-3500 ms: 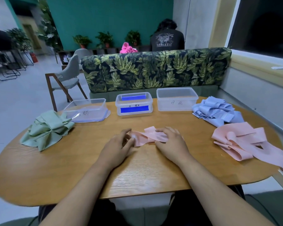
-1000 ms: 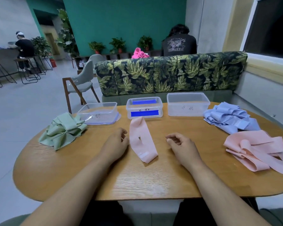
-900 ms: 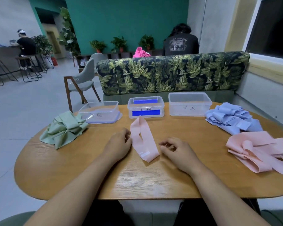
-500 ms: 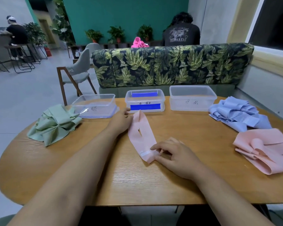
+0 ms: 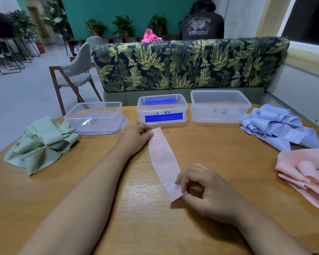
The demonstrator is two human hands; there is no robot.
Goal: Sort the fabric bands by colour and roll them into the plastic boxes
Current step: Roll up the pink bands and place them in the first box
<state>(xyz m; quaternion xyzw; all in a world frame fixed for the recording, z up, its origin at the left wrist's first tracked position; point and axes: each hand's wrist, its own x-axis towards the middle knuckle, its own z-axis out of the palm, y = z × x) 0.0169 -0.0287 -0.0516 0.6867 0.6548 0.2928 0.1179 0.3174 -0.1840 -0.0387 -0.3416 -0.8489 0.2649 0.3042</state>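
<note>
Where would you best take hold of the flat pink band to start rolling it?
Pinch the near short end of the pink band from the right, as the right hand does; the strip lies flat and straight, with the left hand holding its far end.

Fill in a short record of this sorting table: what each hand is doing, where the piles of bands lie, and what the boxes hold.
Left hand: pinches the far end of the pink band
Right hand: pinches its near end
Band state: stretched flat on the table, not yet rolled
Piles: green pile at the left; blue pile and pink pile at the right
Boxes: left box, middle box, right box in a row at the far edge; no bands visible inside
</note>
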